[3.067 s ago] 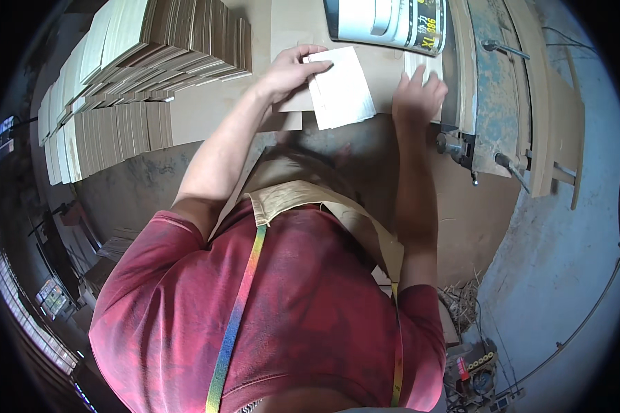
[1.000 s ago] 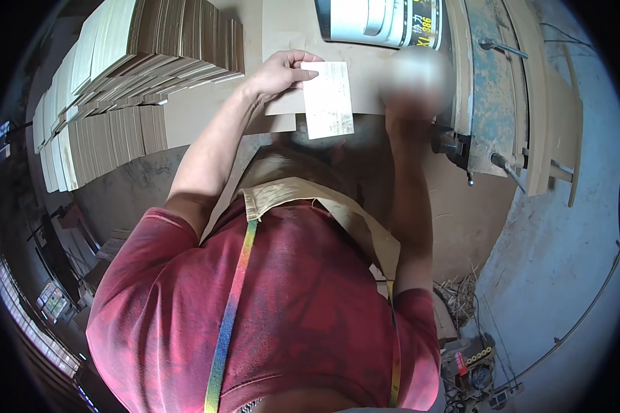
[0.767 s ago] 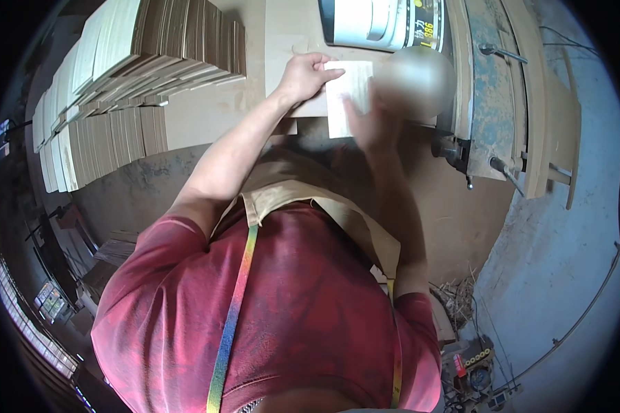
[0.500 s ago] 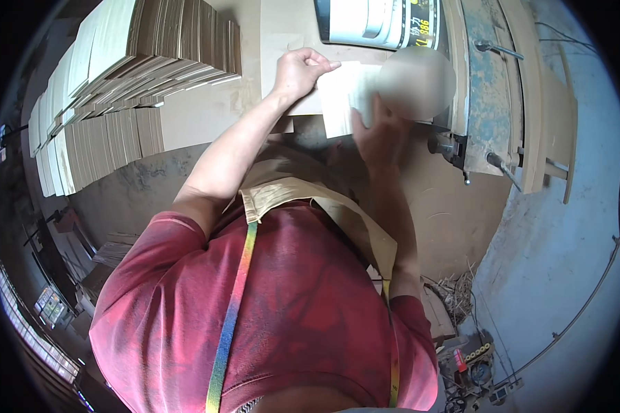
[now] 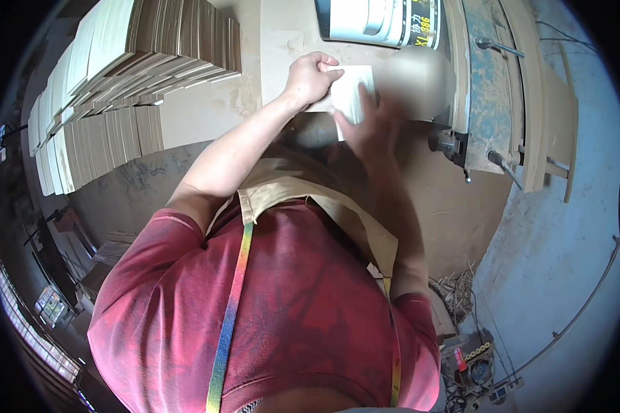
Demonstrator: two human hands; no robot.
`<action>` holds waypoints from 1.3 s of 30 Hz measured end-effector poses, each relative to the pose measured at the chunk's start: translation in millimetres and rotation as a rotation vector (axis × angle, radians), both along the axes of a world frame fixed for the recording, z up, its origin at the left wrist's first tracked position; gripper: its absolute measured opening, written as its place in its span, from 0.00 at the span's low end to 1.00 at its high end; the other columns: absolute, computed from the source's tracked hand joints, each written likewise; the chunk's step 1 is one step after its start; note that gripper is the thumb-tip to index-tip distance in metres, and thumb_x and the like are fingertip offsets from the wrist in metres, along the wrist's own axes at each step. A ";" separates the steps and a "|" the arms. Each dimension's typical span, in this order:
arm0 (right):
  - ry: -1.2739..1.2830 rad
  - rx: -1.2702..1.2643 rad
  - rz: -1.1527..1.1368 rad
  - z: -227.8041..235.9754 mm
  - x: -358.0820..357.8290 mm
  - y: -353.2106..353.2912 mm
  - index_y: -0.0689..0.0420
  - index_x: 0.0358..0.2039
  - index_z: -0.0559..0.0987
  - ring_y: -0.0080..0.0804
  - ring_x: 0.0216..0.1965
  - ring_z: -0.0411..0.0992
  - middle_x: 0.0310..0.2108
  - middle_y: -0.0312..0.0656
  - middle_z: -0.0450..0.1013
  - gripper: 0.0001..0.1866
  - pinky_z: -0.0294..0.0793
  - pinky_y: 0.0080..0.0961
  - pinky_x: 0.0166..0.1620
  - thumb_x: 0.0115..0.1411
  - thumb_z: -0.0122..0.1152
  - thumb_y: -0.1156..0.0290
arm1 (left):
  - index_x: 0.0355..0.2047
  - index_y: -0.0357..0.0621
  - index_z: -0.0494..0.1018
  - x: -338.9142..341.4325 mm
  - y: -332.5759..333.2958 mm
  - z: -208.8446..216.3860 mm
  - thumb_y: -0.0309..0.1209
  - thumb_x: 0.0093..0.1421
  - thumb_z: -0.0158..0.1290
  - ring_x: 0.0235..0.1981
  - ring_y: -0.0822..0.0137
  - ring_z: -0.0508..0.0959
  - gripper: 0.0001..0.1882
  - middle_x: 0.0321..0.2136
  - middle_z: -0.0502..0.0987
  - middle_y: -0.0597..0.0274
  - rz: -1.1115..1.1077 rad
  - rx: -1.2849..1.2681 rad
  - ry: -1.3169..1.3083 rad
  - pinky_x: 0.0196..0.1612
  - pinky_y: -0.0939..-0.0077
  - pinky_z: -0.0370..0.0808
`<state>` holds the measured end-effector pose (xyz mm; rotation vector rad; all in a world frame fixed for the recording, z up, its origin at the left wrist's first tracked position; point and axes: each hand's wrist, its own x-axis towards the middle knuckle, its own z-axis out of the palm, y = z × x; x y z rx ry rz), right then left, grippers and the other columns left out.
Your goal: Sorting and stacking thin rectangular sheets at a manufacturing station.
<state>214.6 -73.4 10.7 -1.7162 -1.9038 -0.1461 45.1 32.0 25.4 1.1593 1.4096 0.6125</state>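
A pale thin wooden board [image 5: 350, 86] lies under my hands at the near edge of the worktop [image 5: 282, 41]. My left hand [image 5: 310, 79] is closed, its thumb and curled fingers pinching the board's left side near the far corner. Over the board's near right part stretches my right hand [image 5: 373, 127], thumb and forefinger spread apart on its face. Its other fingers are shaded and blurred. To the right of the board, a blurred round patch hides what is there.
Tall stacks of thin wooden boards [image 5: 179, 31] stand at the left. Beyond the hands is a white tub [image 5: 372, 20] with a dark label. A worn blue-grey machine bed [image 5: 486, 89] with metal handles stands at the right, beside a pale wall [image 5: 558, 275].
My left hand has moved slightly right and nearer. The right hand has moved a little left, its thumb now farther across the board. The board has straightened from its tilt.
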 end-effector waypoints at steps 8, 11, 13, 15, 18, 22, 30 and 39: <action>-0.105 -0.038 -0.215 -25.0 52.5 -16.0 0.55 0.63 0.84 0.60 0.55 0.74 0.62 0.56 0.74 0.31 0.78 0.54 0.57 0.60 0.79 0.60 | 0.52 0.33 0.81 40.6 -7.2 -7.9 0.27 0.73 0.66 0.22 0.75 0.80 0.13 0.25 0.82 0.65 -0.206 0.063 -0.012 0.30 0.83 0.78; -0.167 0.015 -0.230 -39.1 76.9 -1.4 0.56 0.62 0.84 0.60 0.53 0.74 0.60 0.57 0.75 0.29 0.78 0.54 0.55 0.62 0.76 0.61 | 0.50 0.33 0.80 11.9 -13.7 14.3 0.30 0.73 0.67 0.21 0.73 0.81 0.13 0.24 0.84 0.62 -0.256 0.022 -0.011 0.27 0.82 0.78; -0.237 0.062 -0.239 -44.5 87.5 10.6 0.57 0.61 0.85 0.59 0.52 0.75 0.58 0.56 0.77 0.26 0.79 0.54 0.53 0.63 0.74 0.63 | 0.49 0.34 0.80 -5.9 -26.7 21.3 0.31 0.74 0.66 0.21 0.73 0.82 0.13 0.24 0.85 0.62 -0.223 -0.029 -0.013 0.27 0.81 0.78; -0.065 -0.134 -0.360 -58.4 112.6 36.6 0.59 0.57 0.87 0.58 0.47 0.77 0.52 0.55 0.81 0.23 0.79 0.54 0.51 0.62 0.75 0.65 | 0.49 0.34 0.80 -20.2 -45.4 7.2 0.31 0.74 0.66 0.21 0.73 0.82 0.12 0.25 0.85 0.63 -0.152 -0.039 0.016 0.27 0.81 0.78; -0.210 0.112 -0.300 -39.7 125.1 46.3 0.64 0.53 0.87 0.51 0.48 0.77 0.49 0.53 0.82 0.18 0.80 0.45 0.56 0.69 0.71 0.65 | 0.50 0.34 0.80 -34.5 -81.9 -17.9 0.31 0.74 0.66 0.25 0.72 0.85 0.13 0.27 0.86 0.61 -0.122 -0.188 -0.176 0.32 0.82 0.81; 0.274 0.104 0.112 36.4 72.3 40.6 0.66 0.51 0.88 0.46 0.48 0.81 0.47 0.52 0.84 0.13 0.81 0.38 0.56 0.68 0.70 0.75 | 0.52 0.32 0.80 -98.5 -102.9 23.2 0.30 0.73 0.67 0.29 0.71 0.87 0.14 0.30 0.88 0.59 0.218 -0.117 -0.314 0.37 0.81 0.85; 0.797 -0.391 0.582 154.9 -89.7 261.2 0.71 0.66 0.81 0.49 0.61 0.79 0.62 0.58 0.81 0.52 0.78 0.41 0.66 0.63 0.73 0.31 | 0.70 0.27 0.65 -124.8 -54.6 132.8 0.54 0.79 0.56 0.63 0.47 0.81 0.40 0.61 0.73 0.32 0.789 -0.081 -0.796 0.65 0.55 0.82; 0.710 -0.764 0.677 154.9 -117.5 285.7 0.76 0.61 0.82 0.42 0.50 0.80 0.52 0.59 0.83 0.44 0.78 0.31 0.58 0.65 0.77 0.44 | 0.69 0.22 0.67 -101.8 -3.0 139.0 0.39 0.82 0.55 0.57 0.52 0.86 0.30 0.58 0.81 0.35 0.716 0.064 -0.981 0.61 0.56 0.84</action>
